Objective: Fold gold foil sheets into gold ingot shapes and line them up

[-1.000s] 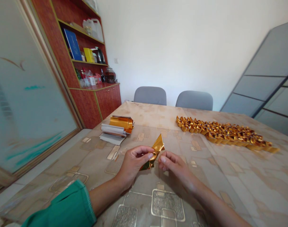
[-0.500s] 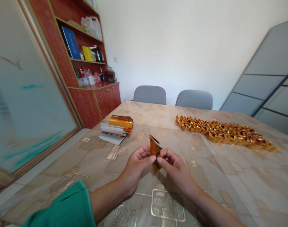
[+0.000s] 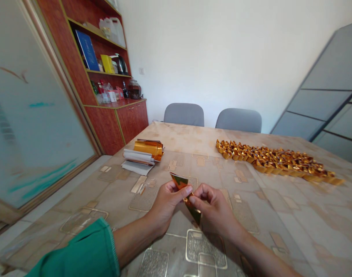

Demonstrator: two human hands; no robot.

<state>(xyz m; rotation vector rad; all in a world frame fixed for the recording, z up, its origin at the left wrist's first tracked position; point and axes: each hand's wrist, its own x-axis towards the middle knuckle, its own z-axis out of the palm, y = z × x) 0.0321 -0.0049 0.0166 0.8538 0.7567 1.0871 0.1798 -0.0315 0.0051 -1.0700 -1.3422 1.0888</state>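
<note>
A small folded piece of gold foil paper (image 3: 178, 181) sits between my two hands, its green-tinted back showing at the lower tip. My left hand (image 3: 167, 204) pinches it between thumb and fingers near the upper corner. My right hand (image 3: 212, 207) grips the middle of the same piece with thumb and forefinger, and the fingertips of both hands nearly meet. The middle of the fold is hidden behind my fingers. To the upper left lies a stack of white paper sheets (image 3: 138, 161) with a curled gold foil bundle (image 3: 148, 147) on top of it.
A long mass of folded gold foil ingots (image 3: 275, 163) covers the far right of the patterned table (image 3: 245, 215). Two grey chairs (image 3: 184, 114) stand beyond the table. A red wooden cabinet (image 3: 132, 123) with cluttered shelves stands at the left, beside a frosted glass door (image 3: 40, 115).
The foil piece has turned, its tips now pointing upper left and lower right instead of up and down. My hands have drawn closer around it, and my view has shifted slightly.
</note>
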